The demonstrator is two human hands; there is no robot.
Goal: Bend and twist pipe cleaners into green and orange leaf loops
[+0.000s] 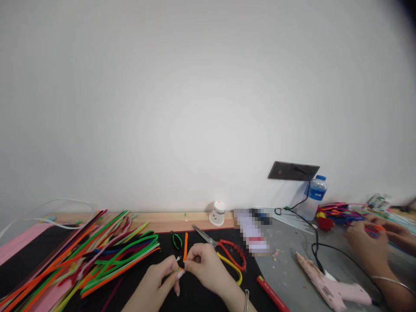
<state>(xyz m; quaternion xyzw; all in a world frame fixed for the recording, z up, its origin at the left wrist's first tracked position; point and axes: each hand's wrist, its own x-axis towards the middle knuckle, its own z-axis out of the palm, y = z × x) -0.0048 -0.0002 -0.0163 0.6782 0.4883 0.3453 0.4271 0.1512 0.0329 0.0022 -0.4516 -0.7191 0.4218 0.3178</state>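
Note:
My left hand (159, 279) and my right hand (208, 268) meet at the bottom middle over a black mat (136, 281). Both are closed in a pinch on an orange pipe cleaner (185, 246) that stands up between the fingertips, with a small dark piece at its base. Red-handled scissors (224, 249) lie just behind my right hand, beside a yellow pipe cleaner (232, 265). A small green pipe cleaner loop (176, 239) lies behind the left fingertips.
A heap of coloured pipe cleaners (97, 255) spreads at the left. A pink glue gun (328, 288) with its black cord lies at the right. Another person's hands (373, 242) work on pipe cleaners at far right. A water bottle (312, 197) and a white cup (217, 213) stand by the wall.

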